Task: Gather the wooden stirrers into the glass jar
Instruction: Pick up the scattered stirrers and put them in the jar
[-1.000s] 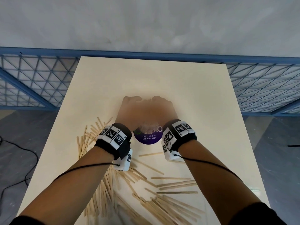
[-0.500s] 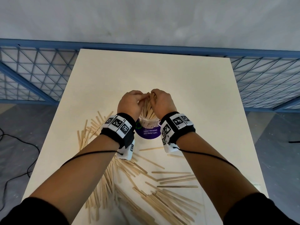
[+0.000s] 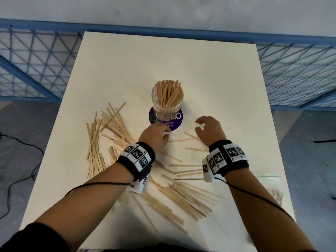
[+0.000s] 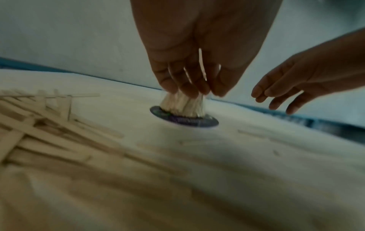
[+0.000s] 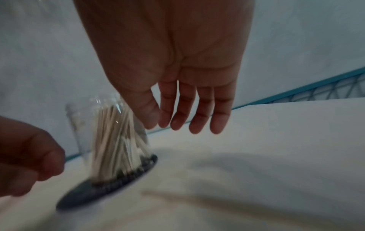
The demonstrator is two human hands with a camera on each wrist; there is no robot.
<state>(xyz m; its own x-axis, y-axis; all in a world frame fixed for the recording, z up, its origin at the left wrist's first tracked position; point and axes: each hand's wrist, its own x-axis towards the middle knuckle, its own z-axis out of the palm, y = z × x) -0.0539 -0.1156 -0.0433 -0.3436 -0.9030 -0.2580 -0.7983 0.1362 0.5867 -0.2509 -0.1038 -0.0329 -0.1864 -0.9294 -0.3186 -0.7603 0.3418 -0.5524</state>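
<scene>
A glass jar packed with upright wooden stirrers stands on a round purple coaster at the table's middle. My left hand hovers just in front of the coaster with loosely curled fingers and holds nothing. To the right, my right hand hangs over the table with relaxed, spread fingers, also empty. Loose stirrers lie in a heap on the left, and more stirrers lie between my forearms. In the left wrist view the left hand partly hides the jar. The right wrist view shows the right hand beside the jar.
The cream table is bare behind and to the right of the jar. A blue mesh fence runs behind and beside the table. A black cable lies on the grey floor at the left.
Both hands were together over the jar's mouth holding stirrers there. They have let go and drawn back toward me and apart, so the filled jar now shows.
</scene>
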